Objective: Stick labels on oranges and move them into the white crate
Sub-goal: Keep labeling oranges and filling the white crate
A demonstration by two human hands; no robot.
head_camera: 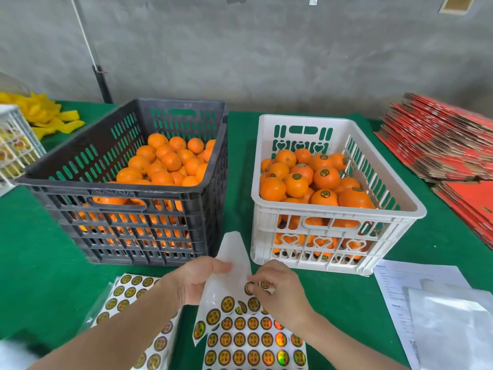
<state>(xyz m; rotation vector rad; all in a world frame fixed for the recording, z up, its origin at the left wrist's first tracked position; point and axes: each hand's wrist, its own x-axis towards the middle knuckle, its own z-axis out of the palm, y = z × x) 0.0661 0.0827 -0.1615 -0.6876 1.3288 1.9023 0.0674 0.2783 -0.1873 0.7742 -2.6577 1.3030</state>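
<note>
The black crate (106, 186) on our left holds the unlabelled oranges (162, 161); the white crate (333, 210) on our right holds labelled ones. Nearer us, our left hand (197, 279) grips the floppy label sheet (240, 340), bent back, while our right hand (277, 292) pinches one label (250, 287). We judge it thin, light and sticky, best lifted by its edge.

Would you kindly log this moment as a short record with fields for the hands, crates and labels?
left hand: grips the bare upper end of the label sheet
right hand: pinches a label on that sheet
black crate: oranges, no labels visible
white crate: labelled oranges
spare sheet: lies left of the one in use
</note>
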